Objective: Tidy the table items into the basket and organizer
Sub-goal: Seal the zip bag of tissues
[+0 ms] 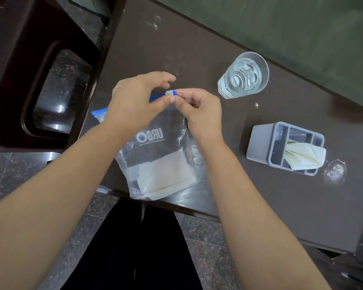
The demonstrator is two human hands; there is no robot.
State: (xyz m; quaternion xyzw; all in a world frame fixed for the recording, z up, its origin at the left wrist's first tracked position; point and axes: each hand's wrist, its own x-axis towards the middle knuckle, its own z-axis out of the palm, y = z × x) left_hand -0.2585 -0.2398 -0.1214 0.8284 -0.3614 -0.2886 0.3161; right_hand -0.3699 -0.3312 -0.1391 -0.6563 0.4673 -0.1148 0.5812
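- Both forearms reach forward over the near table edge, wrists raised, hands meeting above the clear zip bag.
- Left hand hovers over the bag's top, thumb and forefinger pressed on the blue zip strip, the other fingers arched loose.
- Right hand pinches the white slider at the strip's end, fingers curled tight around it.
- The bag hangs from the strip, its lower end on the dark brown table at the near edge, folded white tissues inside.
- To the right, well apart, the grey organizer stands with a folded white napkin poking from one compartment.
- Farther back, a clear glass stands upright near the table's far edge.
- Dark chair to the left, speckled stone floor below, greenish wall beyond.
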